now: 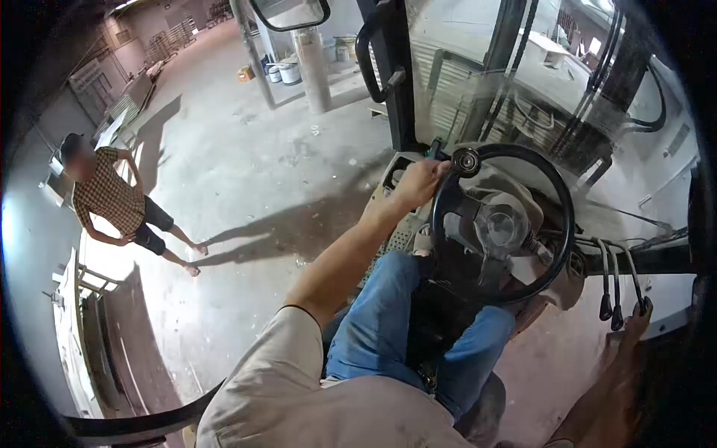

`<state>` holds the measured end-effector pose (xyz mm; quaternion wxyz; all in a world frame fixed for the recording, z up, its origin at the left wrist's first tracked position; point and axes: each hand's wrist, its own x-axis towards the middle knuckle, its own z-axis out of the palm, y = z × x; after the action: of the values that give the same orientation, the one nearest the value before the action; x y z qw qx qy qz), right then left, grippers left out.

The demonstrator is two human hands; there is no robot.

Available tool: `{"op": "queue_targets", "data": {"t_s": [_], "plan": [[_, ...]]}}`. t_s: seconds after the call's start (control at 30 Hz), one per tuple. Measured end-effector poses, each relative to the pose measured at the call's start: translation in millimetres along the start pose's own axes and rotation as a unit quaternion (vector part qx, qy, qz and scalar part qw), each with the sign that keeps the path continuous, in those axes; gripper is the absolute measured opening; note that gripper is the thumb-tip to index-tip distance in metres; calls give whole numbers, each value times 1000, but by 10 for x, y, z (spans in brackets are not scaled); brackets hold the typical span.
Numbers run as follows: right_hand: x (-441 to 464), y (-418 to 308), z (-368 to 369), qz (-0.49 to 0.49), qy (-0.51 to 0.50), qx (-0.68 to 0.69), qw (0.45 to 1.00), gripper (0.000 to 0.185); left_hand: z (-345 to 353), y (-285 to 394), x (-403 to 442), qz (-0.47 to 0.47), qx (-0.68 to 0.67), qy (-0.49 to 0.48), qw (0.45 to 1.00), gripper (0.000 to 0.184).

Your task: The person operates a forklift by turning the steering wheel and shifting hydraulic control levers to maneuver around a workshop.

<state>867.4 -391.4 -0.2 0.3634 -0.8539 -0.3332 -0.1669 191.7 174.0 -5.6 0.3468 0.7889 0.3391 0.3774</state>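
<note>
A black steering wheel (pixel 569 216) stands in front of my knees, with a round spinner knob (pixel 467 162) at its upper left. My left hand (pixel 420 184) is closed at the rim's upper left, just beside that knob; its fingertips are partly hidden. A small green-tipped lever (pixel 435 148) sticks up behind it. Far to the right, my right hand (pixel 637 324) is closed on the black grip of the rightmost control lever (pixel 633 270). Two more control levers (pixel 610 287) stand just left of it.
A person in a checked shirt (pixel 110 190) stands on the concrete floor at left. The forklift's mast (pixel 499 67) and cab post (pixel 388 82) rise ahead. Buckets (pixel 288 73) sit by a column (pixel 311 71). Panels (pixel 78 336) lean at lower left.
</note>
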Motion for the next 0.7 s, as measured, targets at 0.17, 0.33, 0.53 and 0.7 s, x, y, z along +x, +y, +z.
{"op": "queue_targets", "data": {"t_s": [0.17, 0.33, 0.53, 0.7], "plan": [[-89, -617, 261, 37, -8, 67, 997, 35, -300, 55, -315, -36, 17, -2, 999, 48], [-148, -959, 243, 86, -32, 110, 990, 35, -370, 36, -334, -148, 97, -60, 982, 51], [102, 774, -17, -6, -59, 76, 995, 47, 71, 1095, 269, 164, -29, 69, 984, 60], [-340, 623, -177, 46, -24, 65, 997, 45, 617, 1426, 465, 192, 124, 120, 966, 22]]}}
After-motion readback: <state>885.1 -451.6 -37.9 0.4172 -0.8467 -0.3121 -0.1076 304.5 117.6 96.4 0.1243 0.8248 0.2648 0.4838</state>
